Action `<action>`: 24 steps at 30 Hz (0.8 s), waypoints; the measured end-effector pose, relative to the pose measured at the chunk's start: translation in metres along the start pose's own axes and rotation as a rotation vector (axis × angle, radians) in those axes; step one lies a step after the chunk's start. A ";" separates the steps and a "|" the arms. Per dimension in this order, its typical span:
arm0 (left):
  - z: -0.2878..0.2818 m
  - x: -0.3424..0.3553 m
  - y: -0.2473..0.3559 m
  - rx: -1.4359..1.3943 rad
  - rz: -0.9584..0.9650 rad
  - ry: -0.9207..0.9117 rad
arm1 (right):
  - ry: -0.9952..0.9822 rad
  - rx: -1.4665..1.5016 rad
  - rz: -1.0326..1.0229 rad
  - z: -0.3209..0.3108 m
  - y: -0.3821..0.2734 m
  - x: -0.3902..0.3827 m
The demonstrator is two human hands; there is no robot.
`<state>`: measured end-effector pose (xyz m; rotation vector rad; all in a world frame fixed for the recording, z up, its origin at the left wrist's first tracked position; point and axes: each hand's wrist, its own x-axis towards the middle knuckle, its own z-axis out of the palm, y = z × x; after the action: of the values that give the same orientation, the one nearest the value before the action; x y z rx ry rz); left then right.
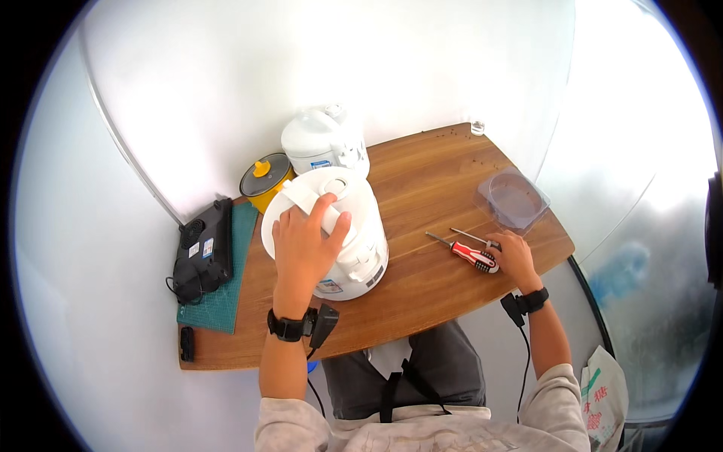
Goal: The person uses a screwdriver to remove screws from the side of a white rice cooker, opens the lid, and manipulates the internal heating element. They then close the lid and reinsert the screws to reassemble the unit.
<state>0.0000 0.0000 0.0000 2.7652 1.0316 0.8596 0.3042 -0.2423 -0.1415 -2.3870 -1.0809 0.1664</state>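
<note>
My left hand (305, 245) lies on the lid of a white, rounded countertop appliance (365, 226), which looks like a rice cooker. Its fingers are spread, touching the flat white handle (301, 197) across the top. At the right, my right hand (514, 258) has its fingers closed around the dark handle end of a thin screwdriver (468, 235), whose shaft points left along the table. Just beside it lies a red, white and black screwdriver (474, 257), apart from my fingers.
A second white appliance (316, 139) and a yellow pot (261, 197) with a glass lid stand behind. On the left, a black device (207, 245) rests on a green cutting mat (239, 256). A clear plastic tray (516, 197) and small glass (477, 128) are at the right of the wooden table (422, 181).
</note>
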 end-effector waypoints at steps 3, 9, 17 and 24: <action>0.010 -0.003 -0.002 -0.040 0.007 0.051 | 0.131 -0.036 -0.090 -0.001 0.010 -0.004; -0.001 0.000 0.003 0.020 0.012 0.031 | 0.399 -0.028 -0.292 0.021 -0.005 -0.022; -0.004 0.003 -0.001 0.033 0.097 0.005 | 0.341 -0.062 -0.418 0.025 -0.042 -0.050; -0.036 0.022 0.012 0.317 -0.028 -0.053 | 0.188 -0.061 -0.367 0.033 -0.049 -0.056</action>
<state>0.0018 -0.0005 0.0433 2.9986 1.2953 0.6659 0.2231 -0.2430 -0.1514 -2.1567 -1.4207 -0.2174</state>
